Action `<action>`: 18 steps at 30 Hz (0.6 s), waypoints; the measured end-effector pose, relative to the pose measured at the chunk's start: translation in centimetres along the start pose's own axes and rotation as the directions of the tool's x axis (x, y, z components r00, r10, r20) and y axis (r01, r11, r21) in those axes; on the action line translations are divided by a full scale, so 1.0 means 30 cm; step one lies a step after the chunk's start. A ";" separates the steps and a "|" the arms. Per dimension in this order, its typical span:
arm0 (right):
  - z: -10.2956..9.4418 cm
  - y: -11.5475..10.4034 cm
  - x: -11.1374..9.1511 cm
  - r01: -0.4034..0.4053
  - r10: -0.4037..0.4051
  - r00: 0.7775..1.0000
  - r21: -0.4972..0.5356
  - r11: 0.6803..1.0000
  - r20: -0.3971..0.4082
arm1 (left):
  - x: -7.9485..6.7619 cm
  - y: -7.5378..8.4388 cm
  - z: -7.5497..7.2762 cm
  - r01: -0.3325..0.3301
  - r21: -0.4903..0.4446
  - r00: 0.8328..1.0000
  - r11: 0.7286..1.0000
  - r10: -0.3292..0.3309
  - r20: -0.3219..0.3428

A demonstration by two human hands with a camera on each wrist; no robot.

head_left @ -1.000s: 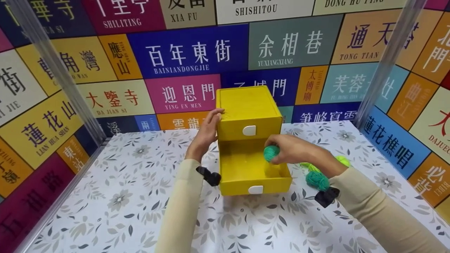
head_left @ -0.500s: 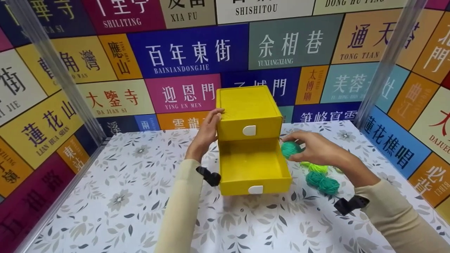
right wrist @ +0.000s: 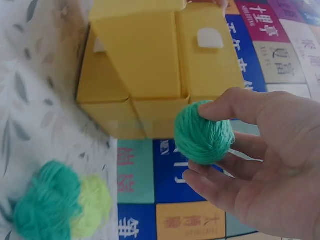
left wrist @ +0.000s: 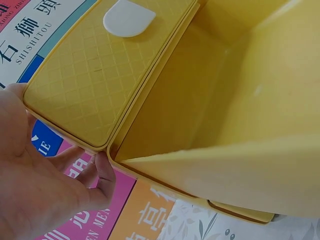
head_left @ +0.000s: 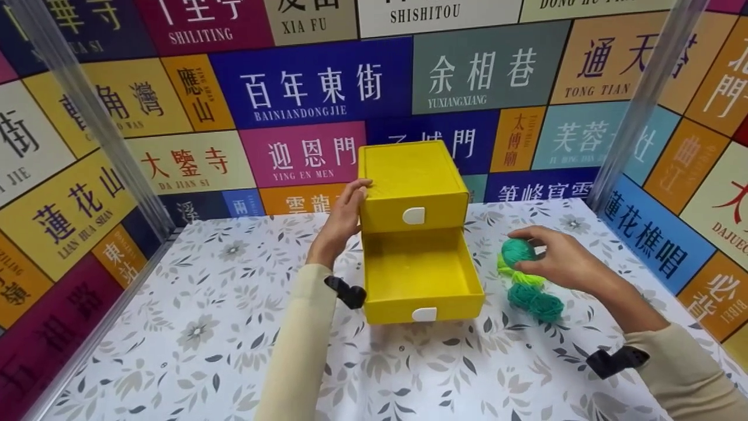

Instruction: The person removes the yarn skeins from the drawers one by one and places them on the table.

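Observation:
A yellow drawer box [head_left: 413,169] stands on the table with its middle drawer [head_left: 425,311] pulled out. My left hand [head_left: 339,225] rests against the box's left side, fingers at the upper edge; in the left wrist view its fingertips touch the side near the top drawer's front [left wrist: 90,75]. To the right of the box, my right hand [head_left: 558,257] pinches a green ball of yarn [right wrist: 202,134] between thumb and fingers. The ball overlaps neon yellow yarn [head_left: 529,279] in the head view. Two darker green yarn balls [head_left: 536,303] lie together just in front.
The table has a white cloth [head_left: 198,333] printed with grey leaves and flowers. Behind it rises a wall [head_left: 315,82] of coloured panels with place names. Clear upright posts [head_left: 637,111] stand at the back corners.
My right hand has moved rightward with the green yarn ball, from over the pulled-out drawer to above the neon yellow yarn. My left hand has stayed on the box.

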State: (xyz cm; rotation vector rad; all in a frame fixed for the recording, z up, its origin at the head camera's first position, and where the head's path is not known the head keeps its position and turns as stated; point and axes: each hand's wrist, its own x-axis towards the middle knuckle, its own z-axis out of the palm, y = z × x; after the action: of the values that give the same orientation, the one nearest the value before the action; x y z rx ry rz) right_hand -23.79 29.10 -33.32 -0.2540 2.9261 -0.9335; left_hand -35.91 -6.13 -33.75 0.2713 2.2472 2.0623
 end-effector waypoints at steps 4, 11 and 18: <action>-0.001 0.044 -0.010 -0.034 0.034 0.999 0.004 0.999 -0.031 | 0.001 0.000 0.001 -0.007 0.003 1.000 1.000 0.007 -0.003; -0.004 0.126 -0.033 -0.083 0.085 0.993 0.021 0.996 -0.078 | 0.001 0.001 0.004 -0.005 -0.018 1.000 1.000 0.005 -0.001; 0.019 0.217 -0.043 -0.095 0.096 0.990 0.016 0.995 -0.107 | 0.001 0.003 0.001 -0.006 -0.021 1.000 1.000 0.006 0.007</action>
State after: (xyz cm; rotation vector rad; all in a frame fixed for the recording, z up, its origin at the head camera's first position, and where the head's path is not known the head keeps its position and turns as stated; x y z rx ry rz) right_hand -23.36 34.22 -37.54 -0.0642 2.9987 -0.9780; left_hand -35.93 -6.09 -33.66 0.2840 2.2219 2.0832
